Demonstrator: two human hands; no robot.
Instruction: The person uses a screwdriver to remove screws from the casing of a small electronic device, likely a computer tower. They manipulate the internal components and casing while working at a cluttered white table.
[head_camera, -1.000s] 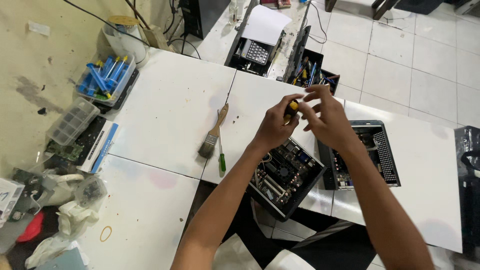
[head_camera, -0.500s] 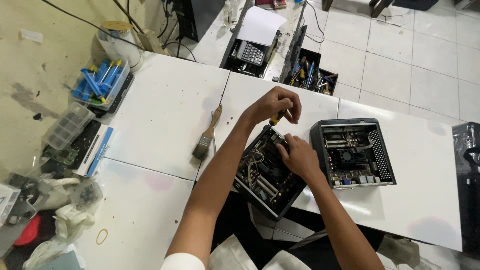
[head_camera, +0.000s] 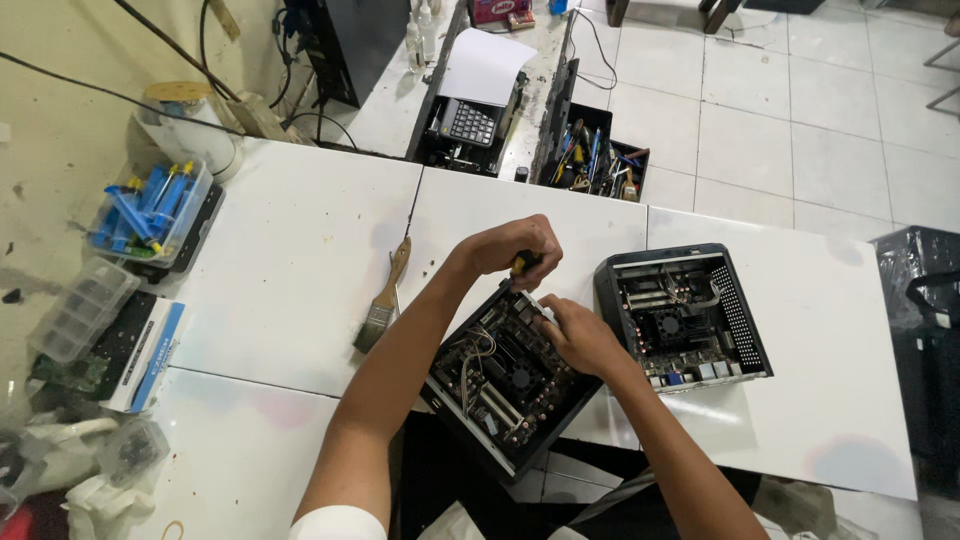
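Item, our left hand (head_camera: 505, 247): closed in a fist about the yellow-and-black handle of a screwdriver (head_camera: 522, 266), its shaft pointing down into the far edge of the open computer case (head_camera: 508, 382). Item, our right hand (head_camera: 578, 335): fingers bent and resting on the upper right corner of that same case, steadying it; whether it pinches any small part we cannot tell. The open computer case: a small black metal box lying tilted at the near edge of the white counter (head_camera: 300, 270), one corner overhanging toward us, its side off, showing a dark circuit board, a round fan, pale cables and slot connectors. We judge it moderately heavy and rigid in the shell, but fragile within; best taken by the outer metal walls and corners, never by board or wires, and its sheet edges may be sharp. The screwdriver we judge light, stiff and grippy at the handle. Outward: a second open case (head_camera: 685, 315) just to the right, apart from the first; a paintbrush (head_camera: 383, 299) to the left; a tub of blue syringes (head_camera: 150, 205) far left; a tray of hand tools (head_camera: 595, 160) and a calculator (head_camera: 470, 122) beyond.
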